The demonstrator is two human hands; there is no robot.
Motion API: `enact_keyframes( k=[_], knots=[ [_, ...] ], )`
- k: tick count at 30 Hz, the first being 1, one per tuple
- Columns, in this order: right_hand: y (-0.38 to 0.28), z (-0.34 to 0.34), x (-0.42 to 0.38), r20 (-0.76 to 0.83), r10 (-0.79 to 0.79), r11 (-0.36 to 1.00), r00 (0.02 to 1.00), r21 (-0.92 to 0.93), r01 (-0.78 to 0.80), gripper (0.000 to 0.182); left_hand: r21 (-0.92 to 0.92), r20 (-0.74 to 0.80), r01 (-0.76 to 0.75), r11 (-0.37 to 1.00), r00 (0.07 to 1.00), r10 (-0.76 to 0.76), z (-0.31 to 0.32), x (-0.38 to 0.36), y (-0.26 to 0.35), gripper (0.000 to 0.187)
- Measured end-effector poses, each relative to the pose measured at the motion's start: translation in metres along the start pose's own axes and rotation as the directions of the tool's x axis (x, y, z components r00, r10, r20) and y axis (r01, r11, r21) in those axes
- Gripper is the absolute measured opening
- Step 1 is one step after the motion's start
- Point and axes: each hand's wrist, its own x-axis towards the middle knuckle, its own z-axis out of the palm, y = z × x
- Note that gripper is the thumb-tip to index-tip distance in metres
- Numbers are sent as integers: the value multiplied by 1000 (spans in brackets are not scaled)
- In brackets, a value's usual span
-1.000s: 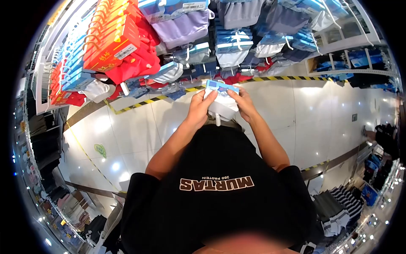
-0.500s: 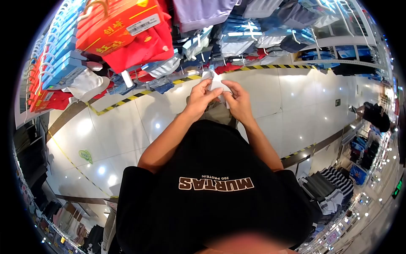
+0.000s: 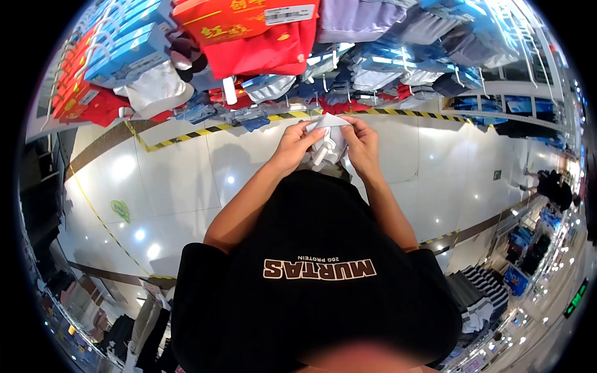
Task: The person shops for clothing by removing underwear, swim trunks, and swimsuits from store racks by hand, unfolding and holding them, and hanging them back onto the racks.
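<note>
A small white-grey piece of fabric or thin sheet (image 3: 328,146) hangs between my two hands in front of my chest. My left hand (image 3: 295,145) pinches its left edge, with the thumb on top. On the opposite edge, my right hand (image 3: 362,144) grips it between thumb and fingers. The item's top comes to a point above the fingers, and its lower part hangs in loose folds. Whether it is cloth or paper is unclear.
Red packaged garments (image 3: 261,53), blue packs (image 3: 127,56) and lilac clothing (image 3: 360,22) hang on hooks ahead. Yellow-black tape (image 3: 186,138) lines the floor below them. Folded striped clothes (image 3: 482,289) lie at the lower right. A person in dark clothing (image 3: 553,188) is far right.
The white-grey item now hangs lower and more spread out between my hands, which have moved slightly apart. The hanging packs appear shifted right and larger in view.
</note>
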Motion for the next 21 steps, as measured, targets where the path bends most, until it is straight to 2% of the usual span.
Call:
enact_keyframes(
  k=[4, 5, 8, 9, 12, 16, 19, 21],
  knots=[
    [-5, 10, 0, 186, -27, 992, 982, -115, 49, 32, 25, 52, -92, 995, 995, 90, -10, -1, 1, 28],
    [-6, 13, 0, 243, -4, 996, 970, -85, 25, 48, 21, 60, -103, 995, 993, 101, -14, -1, -3, 28],
    [-5, 18, 2, 309, -21, 981, 951, -176, 78, 60, 38, 55, -118, 992, 992, 116, -20, -6, -2, 27],
    [-11, 21, 1, 328, 13, 978, 945, -200, 57, 70, 39, 51, -113, 993, 993, 111, -24, -6, -1, 27],
    [9, 21, 5, 346, -75, 945, 935, -273, 177, 69, 112, -7, -132, 985, 991, 134, -27, -5, 0, 25],
    [12, 16, 6, 257, 38, 978, 966, -207, 17, 40, 176, -27, -148, 973, 987, 156, -27, 5, -5, 20],
    [10, 11, 7, 191, 21, 995, 981, -102, -1, 25, 120, -18, -154, 981, 987, 158, -26, 7, -11, 17],
    [11, 8, 11, 152, 2, 995, 988, -95, 13, 22, 88, -25, -106, 990, 994, 109, -30, 7, -11, 17]
  ],
)
